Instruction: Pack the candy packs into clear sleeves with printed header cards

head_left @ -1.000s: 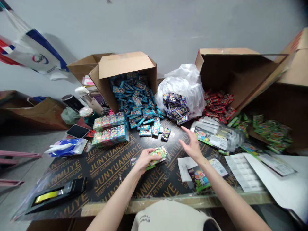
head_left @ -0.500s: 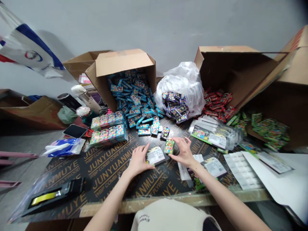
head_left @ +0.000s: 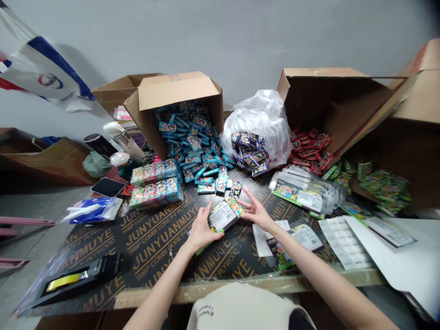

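Observation:
My left hand (head_left: 201, 230) is closed around the left side of a flat printed packet (head_left: 222, 217) with a white label, index finger on its far edge and thumb on its near edge. A small green box with a colourful print (head_left: 234, 206) lies against the packet's right end. My right hand (head_left: 257, 214) is beside that box, fingers spread, its fingertips touching or very near the box's right side. Just beyond is a small dark purple box (head_left: 235, 189). Whether the green box is partly inside the packet, I cannot tell.
Cartons spill small blue boxes (head_left: 194, 142), red ones (head_left: 312, 149) and green ones (head_left: 385, 185). A clear bag (head_left: 261, 114) holds purple ones. Wrapped stacks (head_left: 154, 192) and a tape dispenser (head_left: 79, 279) are at left. Flat packets (head_left: 299, 195) and white sheets (head_left: 388, 261) lie at right.
The green box has moved left and turned, from apart to against the packet's end. My right hand has followed it left, its fingers more stretched. The packet has tilted slightly in my left hand.

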`<state>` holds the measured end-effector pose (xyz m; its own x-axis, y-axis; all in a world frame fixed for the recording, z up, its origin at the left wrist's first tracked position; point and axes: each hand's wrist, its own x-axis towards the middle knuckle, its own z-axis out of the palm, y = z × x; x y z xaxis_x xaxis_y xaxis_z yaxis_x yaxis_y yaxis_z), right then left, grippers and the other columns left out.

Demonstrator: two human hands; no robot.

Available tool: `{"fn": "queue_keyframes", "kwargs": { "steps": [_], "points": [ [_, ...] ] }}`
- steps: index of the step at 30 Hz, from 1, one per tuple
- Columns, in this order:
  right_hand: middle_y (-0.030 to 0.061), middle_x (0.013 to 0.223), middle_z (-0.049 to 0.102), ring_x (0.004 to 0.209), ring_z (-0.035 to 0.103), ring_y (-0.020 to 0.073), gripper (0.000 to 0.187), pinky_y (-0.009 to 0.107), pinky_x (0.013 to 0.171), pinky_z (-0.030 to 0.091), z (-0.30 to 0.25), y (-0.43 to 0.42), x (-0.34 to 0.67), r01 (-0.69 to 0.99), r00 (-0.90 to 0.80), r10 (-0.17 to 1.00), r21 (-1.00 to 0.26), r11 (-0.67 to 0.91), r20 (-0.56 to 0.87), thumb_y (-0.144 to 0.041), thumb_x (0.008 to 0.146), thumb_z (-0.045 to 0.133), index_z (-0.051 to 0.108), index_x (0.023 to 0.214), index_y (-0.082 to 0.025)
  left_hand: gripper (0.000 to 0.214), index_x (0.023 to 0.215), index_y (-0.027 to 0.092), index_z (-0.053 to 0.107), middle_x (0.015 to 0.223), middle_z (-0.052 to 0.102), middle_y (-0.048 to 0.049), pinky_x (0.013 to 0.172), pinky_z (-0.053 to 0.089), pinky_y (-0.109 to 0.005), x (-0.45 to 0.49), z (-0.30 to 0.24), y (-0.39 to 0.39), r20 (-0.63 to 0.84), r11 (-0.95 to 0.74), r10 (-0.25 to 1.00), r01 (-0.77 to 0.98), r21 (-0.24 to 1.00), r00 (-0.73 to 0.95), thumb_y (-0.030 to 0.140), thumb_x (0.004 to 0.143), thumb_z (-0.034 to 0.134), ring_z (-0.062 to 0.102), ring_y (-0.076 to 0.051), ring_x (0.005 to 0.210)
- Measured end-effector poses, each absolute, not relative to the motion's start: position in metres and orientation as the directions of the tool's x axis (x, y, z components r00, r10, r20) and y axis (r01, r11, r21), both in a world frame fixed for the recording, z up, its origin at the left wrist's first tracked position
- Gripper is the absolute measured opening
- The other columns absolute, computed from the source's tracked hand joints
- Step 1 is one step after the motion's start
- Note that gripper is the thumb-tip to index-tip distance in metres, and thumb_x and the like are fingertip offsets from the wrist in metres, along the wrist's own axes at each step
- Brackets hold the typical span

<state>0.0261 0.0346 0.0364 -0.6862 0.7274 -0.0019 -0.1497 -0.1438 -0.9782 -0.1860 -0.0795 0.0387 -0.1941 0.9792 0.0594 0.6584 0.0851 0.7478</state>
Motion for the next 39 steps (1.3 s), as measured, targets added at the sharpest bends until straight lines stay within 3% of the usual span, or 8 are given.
{"fn": "queue_keyframes", "kwargs": {
  "steps": [4, 7, 10, 16, 22, 26, 31, 39],
  "points": [
    [0.0061, 0.112, 0.061, 0.092, 0.062, 0.0203, 0.078, 0.033, 0.08, 0.046, 0.071, 0.02, 0.005, -0.339, -0.522, 0.85, -0.897, -0.282, -0.07, -0.029, 0.065, 0.069, 0.031, 0.132, -0.028, 0.059, 0.116, 0.019, 0.053, 0.091, 0.055, -0.0039, 0.081, 0.043, -0.033, -0.163, 0.043, -0.072, 0.047, 0.074, 0.905, 0.266, 0.961, -0.423, 0.034, 0.061, 0.071, 0.055, -0.02, 0.088],
    [0.0028, 0.104, 0.064, 0.084, 0.063, 0.0177, 0.053, 0.027, 0.069, 0.049, 0.091, 0.008, -0.008, -0.367, -0.344, 0.928, -0.888, -0.276, -0.146, -0.033, 0.07, 0.062, 0.044, 0.119, -0.028, 0.037, 0.1, 0.016, 0.062, 0.091, 0.06, -0.0055, 0.082, 0.043, -0.031, -0.137, 0.048, -0.074, 0.009, -0.032, 0.889, -0.043, 0.999, -0.458, 0.031, 0.067, 0.068, 0.057, -0.019, 0.087],
    [0.0015, 0.094, 0.066, 0.069, 0.064, 0.0158, 0.048, 0.026, 0.06, 0.049, 0.099, 0.0, -0.015, -0.386, -0.218, 0.95, -0.874, -0.295, -0.225, -0.025, 0.065, 0.065, 0.045, 0.109, -0.026, 0.034, 0.096, 0.016, 0.062, 0.091, 0.064, -0.0047, 0.081, 0.044, -0.028, -0.108, 0.054, -0.081, -0.105, -0.078, 0.853, -0.325, 0.943, -0.511, 0.03, 0.066, 0.069, 0.059, -0.016, 0.084],
    [0.0028, 0.105, 0.063, 0.068, 0.066, 0.0194, 0.055, 0.031, 0.059, 0.05, 0.097, -0.013, -0.006, -0.378, -0.315, 0.905, -0.838, -0.395, -0.285, -0.015, 0.058, 0.065, 0.039, 0.105, -0.028, 0.026, 0.077, 0.013, 0.063, 0.071, 0.067, -0.003, 0.068, 0.048, -0.028, -0.093, 0.067, -0.085, -0.46, 0.025, 0.81, -0.762, 0.647, -0.363, 0.038, 0.07, 0.063, 0.062, -0.015, 0.065],
    [0.0068, 0.104, 0.064, 0.081, 0.065, 0.0241, 0.045, 0.04, 0.069, 0.05, 0.083, -0.006, 0.012, -0.308, -0.369, 0.842, -0.803, -0.511, -0.394, -0.018, 0.064, 0.055, 0.04, 0.106, -0.024, 0.015, 0.071, 0.014, 0.061, 0.067, 0.065, -0.0027, 0.061, 0.047, -0.029, -0.116, 0.079, -0.068, -0.5, 0.265, 0.839, -0.642, 0.72, -0.214, 0.023, 0.059, 0.064, 0.06, -0.015, 0.059],
    [0.007, 0.091, 0.068, 0.073, 0.065, 0.0217, 0.02, 0.037, 0.068, 0.049, 0.082, 0.004, 0.023, -0.173, -0.476, 0.755, -0.794, -0.583, -0.451, -0.013, 0.057, 0.058, 0.055, 0.076, -0.019, 0.016, 0.066, 0.014, 0.063, 0.063, 0.064, 0.0008, 0.059, 0.043, -0.022, -0.122, 0.09, -0.063, -0.398, 0.215, 0.873, -0.51, 0.833, -0.282, 0.013, 0.051, 0.07, 0.056, -0.011, 0.057],
    [0.0056, 0.082, 0.069, 0.08, 0.061, 0.0202, 0.012, 0.032, 0.074, 0.046, 0.089, 0.002, 0.039, -0.09, -0.465, 0.856, -0.95, -0.299, -0.225, -0.026, 0.063, 0.068, 0.067, 0.07, -0.016, 0.016, 0.06, 0.013, 0.066, 0.059, 0.064, -0.0017, 0.059, 0.042, -0.024, -0.129, 0.099, -0.06, -0.169, 0.156, 0.949, -0.07, 0.985, -0.268, 0.026, 0.055, 0.074, 0.055, -0.013, 0.057],
    [0.0022, 0.067, 0.068, 0.061, 0.058, 0.0147, 0.02, 0.026, 0.059, 0.043, 0.091, 0.004, 0.046, 0.064, -0.435, 0.896, -0.996, -0.064, -0.086, -0.034, 0.064, 0.07, 0.07, 0.071, -0.016, 0.02, 0.058, 0.011, 0.065, 0.054, 0.063, -0.0018, 0.052, 0.041, -0.023, -0.13, 0.103, -0.048, -0.267, 0.254, 0.949, -0.094, 0.963, -0.168, 0.026, 0.05, 0.076, 0.052, -0.01, 0.048]
  ]
}}
